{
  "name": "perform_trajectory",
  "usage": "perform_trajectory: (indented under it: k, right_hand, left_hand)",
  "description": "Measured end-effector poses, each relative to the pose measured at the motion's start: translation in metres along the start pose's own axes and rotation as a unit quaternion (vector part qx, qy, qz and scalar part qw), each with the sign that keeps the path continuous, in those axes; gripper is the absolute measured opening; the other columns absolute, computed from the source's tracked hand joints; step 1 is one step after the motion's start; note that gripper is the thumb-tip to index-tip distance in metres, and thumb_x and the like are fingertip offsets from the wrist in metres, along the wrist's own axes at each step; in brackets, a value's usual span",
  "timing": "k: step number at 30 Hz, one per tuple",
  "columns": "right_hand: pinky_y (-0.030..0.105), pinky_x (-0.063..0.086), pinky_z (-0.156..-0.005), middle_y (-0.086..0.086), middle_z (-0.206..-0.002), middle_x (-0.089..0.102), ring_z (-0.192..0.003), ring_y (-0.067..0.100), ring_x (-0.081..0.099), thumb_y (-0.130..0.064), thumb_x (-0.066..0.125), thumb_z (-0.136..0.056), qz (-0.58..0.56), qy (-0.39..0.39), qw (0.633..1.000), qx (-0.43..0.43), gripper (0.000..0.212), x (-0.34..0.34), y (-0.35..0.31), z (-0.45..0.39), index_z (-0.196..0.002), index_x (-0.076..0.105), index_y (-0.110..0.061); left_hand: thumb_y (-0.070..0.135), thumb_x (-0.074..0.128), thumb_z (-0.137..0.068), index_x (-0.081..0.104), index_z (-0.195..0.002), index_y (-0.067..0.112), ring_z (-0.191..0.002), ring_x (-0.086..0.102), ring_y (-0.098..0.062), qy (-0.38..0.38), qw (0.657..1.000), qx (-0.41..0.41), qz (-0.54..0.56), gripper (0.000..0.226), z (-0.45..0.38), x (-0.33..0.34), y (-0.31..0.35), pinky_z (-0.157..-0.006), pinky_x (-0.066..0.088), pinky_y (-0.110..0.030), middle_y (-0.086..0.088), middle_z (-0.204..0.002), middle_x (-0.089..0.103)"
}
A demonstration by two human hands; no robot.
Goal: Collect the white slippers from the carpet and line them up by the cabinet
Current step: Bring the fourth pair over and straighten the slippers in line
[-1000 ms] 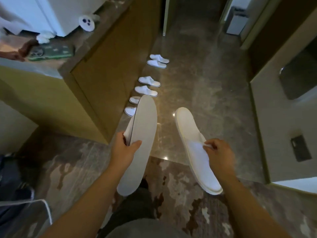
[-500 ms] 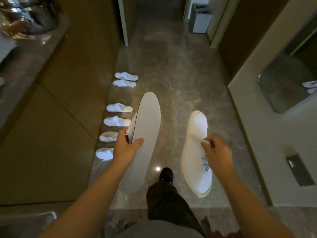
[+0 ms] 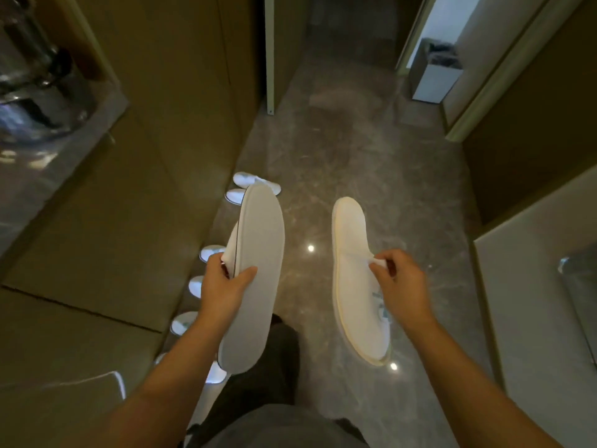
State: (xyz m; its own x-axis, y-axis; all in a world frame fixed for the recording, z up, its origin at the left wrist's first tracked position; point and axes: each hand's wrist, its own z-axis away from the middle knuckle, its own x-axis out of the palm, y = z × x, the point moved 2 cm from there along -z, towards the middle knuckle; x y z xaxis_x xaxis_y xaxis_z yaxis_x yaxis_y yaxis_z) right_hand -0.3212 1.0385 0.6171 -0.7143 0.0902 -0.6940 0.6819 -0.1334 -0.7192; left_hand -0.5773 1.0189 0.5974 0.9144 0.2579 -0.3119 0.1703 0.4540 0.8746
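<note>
Carrying one white slipper (image 3: pixel 255 279) clamped in the left hand (image 3: pixel 223 286) and another slipper (image 3: pixel 355 279) pinched by the right hand (image 3: pixel 400 282), the person must next set both down into the row of slippers (image 3: pixel 206 253) just left of the left hand, along the cabinet (image 3: pixel 135 221).

Two white slippers are held above the grey stone floor (image 3: pixel 371 163). The left slipper (image 3: pixel 258 279) is turned sole-up, toe toward twelve o'clock, and gripped at its edge by the left hand (image 3: pixel 223 286). The right slipper (image 3: pixel 353 276) is held upper-side up, pinched at the strap by the right hand (image 3: pixel 400 286). More white slippers (image 3: pixel 255 184) are lined along the cabinet (image 3: pixel 145 189) base, at nine to eleven o'clock.
</note>
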Motion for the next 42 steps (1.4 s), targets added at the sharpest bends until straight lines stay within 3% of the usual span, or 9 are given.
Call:
perform_trajectory:
  k: [5, 8, 11, 16, 20, 25, 30, 33, 42]
  right_hand:
    - [0.020, 0.037, -0.062, 0.000, -0.081, 0.054, -0.067, 0.011, 0.050, -0.015, 0.057, -0.084, -0.011, 0.015, 1.000, -0.001, 0.009, 0.007, -0.023, -0.112, -0.080, 0.051, -0.019]
    - [0.014, 0.037, -0.061, 0.000, -0.082, 0.054, -0.068, 0.009, 0.050, -0.015, 0.057, -0.085, -0.023, 0.010, 1.000, -0.011, 0.011, 0.006, -0.032, -0.166, -0.080, 0.050, -0.021]
    - [0.021, 0.039, -0.062, 0.002, -0.083, 0.054, -0.070, 0.015, 0.051, -0.011, 0.058, -0.084, -0.047, 0.002, 0.999, -0.015, 0.009, 0.009, -0.032, -0.227, -0.081, 0.052, -0.017]
    - [0.016, 0.040, -0.062, 0.001, -0.084, 0.055, -0.068, 0.006, 0.050, -0.012, 0.058, -0.083, -0.070, -0.071, 0.994, -0.049, 0.012, 0.030, -0.025, -0.337, -0.080, 0.052, -0.021]
    - [0.011, 0.037, -0.058, -0.005, -0.080, 0.053, -0.067, 0.003, 0.051, -0.015, 0.058, -0.084, -0.061, -0.163, 0.981, -0.081, 0.019, 0.046, -0.026, -0.428, -0.075, 0.049, -0.029]
    - [0.022, 0.039, -0.060, 0.004, -0.083, 0.055, -0.072, 0.017, 0.051, -0.008, 0.056, -0.083, -0.022, -0.249, 0.956, -0.156, 0.004, 0.069, -0.042, -0.514, -0.086, 0.059, -0.009]
    - [0.020, 0.037, -0.059, 0.005, -0.085, 0.057, -0.074, 0.018, 0.052, -0.008, 0.056, -0.084, 0.029, -0.297, 0.935, -0.194, 0.010, 0.116, -0.051, -0.584, -0.092, 0.060, -0.005]
    - [0.028, 0.039, -0.066, 0.018, -0.085, 0.060, -0.073, 0.022, 0.052, -0.002, 0.057, -0.082, 0.032, -0.297, 0.935, -0.192, 0.010, 0.154, -0.051, -0.622, -0.091, 0.061, 0.000]
    - [0.022, 0.029, -0.063, 0.011, -0.082, 0.059, -0.076, 0.024, 0.052, -0.021, 0.050, -0.082, 0.095, -0.297, 0.930, -0.195, 0.026, 0.283, -0.015, -0.738, -0.091, 0.062, 0.000]
  left_hand:
    - [0.017, 0.065, -0.078, 0.039, -0.101, 0.017, -0.090, 0.053, -0.023, -0.008, 1.000, 0.028, 0.011, 0.035, -0.109, 0.034, 0.062, -0.075, 0.043, -0.038, -0.005, -0.101, 0.052]
    - [0.016, 0.066, -0.077, 0.040, -0.098, 0.016, -0.090, 0.053, -0.023, -0.008, 0.999, 0.022, 0.025, 0.034, -0.158, 0.057, 0.091, -0.075, 0.043, -0.037, -0.005, -0.100, 0.053]
    - [0.013, 0.068, -0.075, 0.041, -0.094, 0.015, -0.086, 0.051, -0.021, 0.028, 0.999, 0.025, 0.016, 0.033, -0.201, 0.081, 0.116, -0.073, 0.040, -0.035, -0.001, -0.087, 0.052]
    - [0.016, 0.067, -0.075, 0.043, -0.095, 0.014, -0.079, 0.049, -0.021, 0.104, 0.995, -0.004, 0.010, 0.031, -0.268, 0.122, 0.140, -0.062, 0.041, -0.029, 0.004, -0.075, 0.048]
    - [0.018, 0.066, -0.076, 0.045, -0.109, 0.004, -0.078, 0.050, -0.021, 0.204, 0.976, -0.065, 0.042, 0.041, -0.305, 0.152, 0.154, -0.063, 0.038, -0.031, -0.002, -0.086, 0.051]
    - [0.021, 0.062, -0.077, 0.041, -0.117, 0.008, -0.074, 0.051, -0.016, 0.270, 0.949, -0.143, 0.076, 0.047, -0.338, 0.174, 0.158, -0.051, 0.036, -0.023, -0.002, -0.094, 0.051]
    - [0.018, 0.060, -0.079, 0.041, -0.103, 0.013, -0.083, 0.054, -0.024, 0.303, 0.924, -0.210, 0.103, 0.032, -0.382, 0.183, 0.147, -0.063, 0.043, -0.033, -0.004, -0.095, 0.052]
    - [0.021, 0.060, -0.080, 0.040, -0.114, 0.010, -0.092, 0.055, -0.027, 0.290, 0.917, -0.229, 0.146, 0.041, -0.427, 0.187, 0.142, -0.077, 0.048, -0.042, -0.006, -0.103, 0.053]
    - [0.021, 0.065, -0.076, 0.045, -0.104, 0.009, -0.089, 0.059, -0.030, 0.326, 0.888, -0.256, 0.198, 0.036, -0.567, 0.192, 0.086, -0.068, 0.048, -0.038, -0.011, -0.099, 0.059]
